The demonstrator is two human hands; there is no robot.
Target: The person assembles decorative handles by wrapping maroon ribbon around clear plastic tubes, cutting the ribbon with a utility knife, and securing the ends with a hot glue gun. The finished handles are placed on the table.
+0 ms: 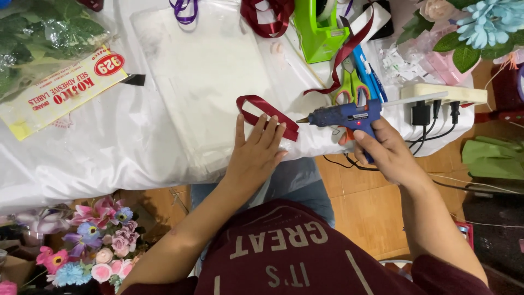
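Glossy white plastic sheet: left hand flat on satin ribbon loop, right hand fingers gripping glue gun.

bright, even overhead light; soft, faint shadows under left hand and right hand. mild glare on white plastic sheet. sharp centre, slight softness at far corners.
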